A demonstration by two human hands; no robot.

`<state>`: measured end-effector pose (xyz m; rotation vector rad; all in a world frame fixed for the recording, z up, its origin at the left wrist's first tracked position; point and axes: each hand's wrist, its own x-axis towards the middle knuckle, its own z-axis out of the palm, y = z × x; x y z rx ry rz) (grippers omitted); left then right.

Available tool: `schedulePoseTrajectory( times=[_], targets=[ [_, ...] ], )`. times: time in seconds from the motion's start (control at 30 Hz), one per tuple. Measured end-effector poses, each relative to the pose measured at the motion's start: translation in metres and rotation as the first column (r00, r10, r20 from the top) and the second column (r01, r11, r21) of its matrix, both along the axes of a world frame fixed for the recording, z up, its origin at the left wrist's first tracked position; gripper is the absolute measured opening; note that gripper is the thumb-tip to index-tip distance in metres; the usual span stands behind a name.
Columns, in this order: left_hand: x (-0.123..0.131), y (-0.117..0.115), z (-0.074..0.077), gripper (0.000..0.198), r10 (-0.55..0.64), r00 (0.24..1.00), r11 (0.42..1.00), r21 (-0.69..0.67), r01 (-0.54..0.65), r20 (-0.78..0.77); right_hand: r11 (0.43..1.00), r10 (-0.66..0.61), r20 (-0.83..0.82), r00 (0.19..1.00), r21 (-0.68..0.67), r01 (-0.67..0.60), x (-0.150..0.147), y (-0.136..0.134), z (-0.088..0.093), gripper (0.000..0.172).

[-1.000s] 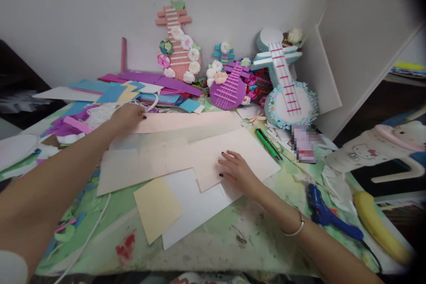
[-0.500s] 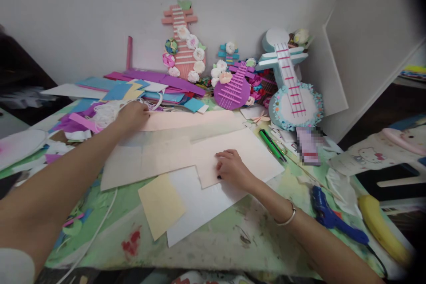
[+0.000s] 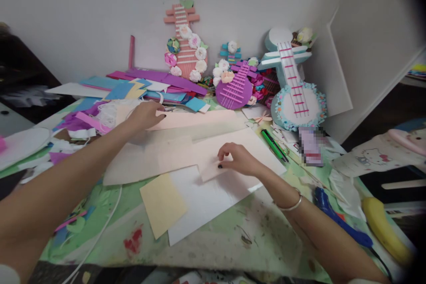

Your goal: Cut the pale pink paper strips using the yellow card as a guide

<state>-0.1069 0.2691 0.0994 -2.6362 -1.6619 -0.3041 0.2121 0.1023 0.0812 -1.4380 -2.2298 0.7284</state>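
My left hand is at the far left end of a long pale pink sheet. Its fingers are stretched out and thumb apart, and I see nothing held. Over a pale pink foam-like sheet hovers or rests my right hand, its fingers loosely bent with a gap to the thumb. A larger pale sheet extends leftward from beneath it. Nearer to me, a white sheet pokes out from under these, partly covered by a yellow piece.
Behind stand decorated lute-like crafts in pink, purple and white-blue. Coloured sheets and white string pile at back left. On the right lie a green cutter, a blue glue gun and a banana.
My left hand has shifted slightly right, its thumb now showing apart. My right hand has lifted a little, and its fingers have bent and parted from the thumb. The view has turned slightly.
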Motion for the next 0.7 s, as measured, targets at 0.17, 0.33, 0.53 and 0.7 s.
schedulePoseTrajectory(
  times=[0.17,0.33,0.53,0.7],
  targets=[
    [0.013,-0.028,0.011,0.027,-0.041,0.995,0.999,-0.025,0.043,0.092,0.993,-0.114,-0.145,0.983,0.018,0.118,-0.008,0.057,0.016,0.008],
    [0.026,-0.109,0.009,0.029,-0.108,0.986,0.994,0.027,0.106,0.125,0.986,-0.156,-0.108,0.982,0.042,0.161,-0.026,0.107,-0.001,0.011],
    [0.028,-0.219,-0.034,0.033,-0.297,0.948,0.953,0.098,0.287,0.112,0.976,-0.201,-0.061,0.978,0.076,0.205,-0.034,0.124,-0.033,0.010],
    [0.019,-0.262,-0.070,0.048,-0.315,0.946,0.936,0.190,0.296,0.076,0.973,-0.188,-0.052,0.981,0.129,0.193,-0.023,0.111,-0.032,0.020]
  ],
)
